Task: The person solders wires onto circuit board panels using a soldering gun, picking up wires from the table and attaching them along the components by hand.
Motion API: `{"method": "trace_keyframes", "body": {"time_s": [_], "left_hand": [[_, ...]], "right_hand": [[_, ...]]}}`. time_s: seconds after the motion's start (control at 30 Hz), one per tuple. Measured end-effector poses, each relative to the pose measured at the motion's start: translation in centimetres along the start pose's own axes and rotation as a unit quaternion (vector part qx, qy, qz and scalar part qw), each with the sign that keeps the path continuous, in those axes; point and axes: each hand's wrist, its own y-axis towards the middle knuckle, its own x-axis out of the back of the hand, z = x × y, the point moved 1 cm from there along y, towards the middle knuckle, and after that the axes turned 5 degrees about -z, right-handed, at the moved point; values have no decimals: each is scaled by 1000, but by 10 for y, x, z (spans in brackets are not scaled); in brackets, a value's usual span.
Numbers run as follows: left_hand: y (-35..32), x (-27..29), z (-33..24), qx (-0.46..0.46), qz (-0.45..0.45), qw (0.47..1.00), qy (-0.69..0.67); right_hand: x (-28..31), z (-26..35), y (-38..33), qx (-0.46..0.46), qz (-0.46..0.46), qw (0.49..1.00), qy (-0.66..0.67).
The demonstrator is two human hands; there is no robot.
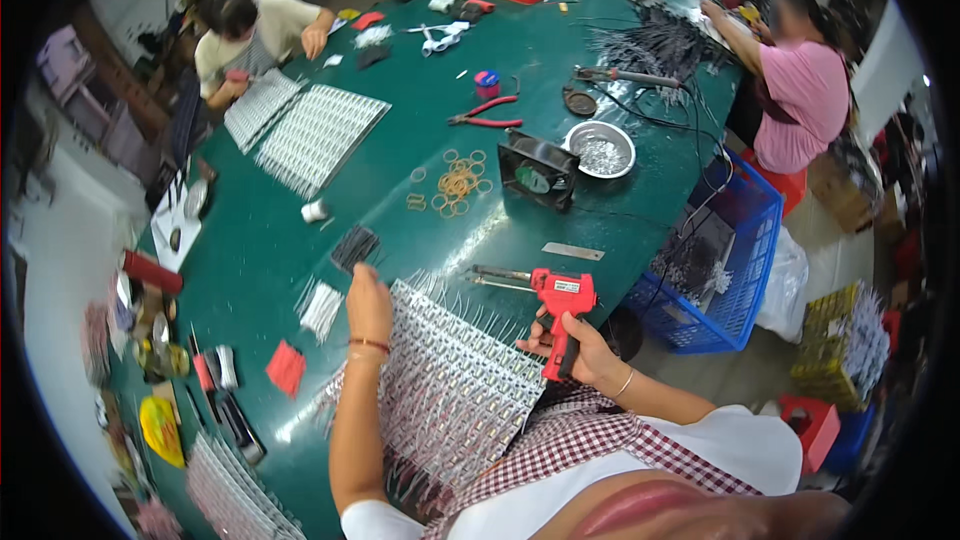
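My right hand is wrapped around the grip of a red soldering gun, whose metal tip points left over the table. My left hand is closed, its fingertips beside a small pile of short black pieces; what they pinch, if anything, is hidden. Against my lap and the table edge leans a panel of small white boards in rows, with thin wires sticking out along its edges. White short wires and red short pieces lie left of my left hand.
On the green table are red-handled pliers, rubber bands, a black fan, a metal bowl and a steel ruler. A blue crate stands at right. Two people work across the table.
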Motion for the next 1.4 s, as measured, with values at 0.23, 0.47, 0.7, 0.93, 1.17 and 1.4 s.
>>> {"method": "trace_keyframes", "body": {"time_s": [0.23,0.47,0.7,0.93,1.17,1.4], "left_hand": [[-24,14,18,-14,3,997,79],[-1,4,-24,-72,55,973,212],[-6,-16,-10,-88,176,976,96],[-9,-16,-13,-54,101,992,46],[9,-17,-3,2,168,984,63],[-3,-29,3,-115,69,984,120]], "right_hand": [[1,1,5,3,-1,1000,19],[1,1,4,0,1,999,34],[-1,-4,-2,15,5,999,39],[0,-1,-2,19,-1,999,34],[0,-3,5,24,9,999,29],[-3,-2,-4,37,11,999,13]]}}
